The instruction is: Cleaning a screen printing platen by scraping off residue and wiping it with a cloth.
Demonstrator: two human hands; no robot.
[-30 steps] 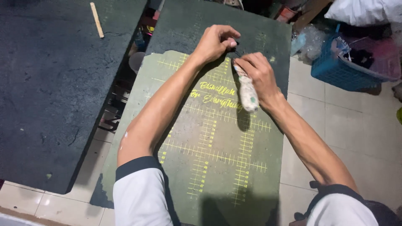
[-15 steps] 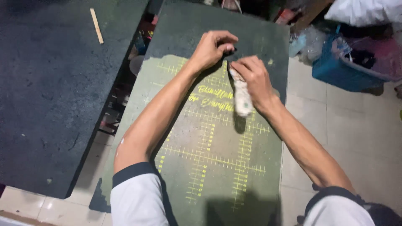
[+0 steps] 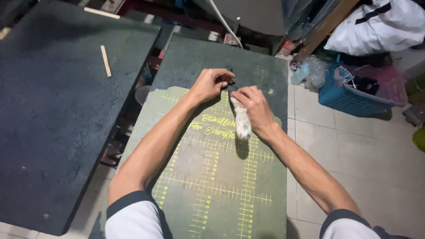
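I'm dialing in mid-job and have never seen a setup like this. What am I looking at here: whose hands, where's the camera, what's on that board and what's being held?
There is no machine: a person works with two bare hands, and the single camera sits on that person's head, looking down along both arms.

The hands meet over a dark green board printed with yellow ruler-like grid lines and some yellow lettering. The right hand grips a stained whitish rag that hangs below the fist. The left hand is curled, its fingertips pinching something small and dark beside the right hand; it is too small to identify.

To the left lies a larger dark board with a small wooden stick on it. To the right, on the tiled floor, stands a blue basket.
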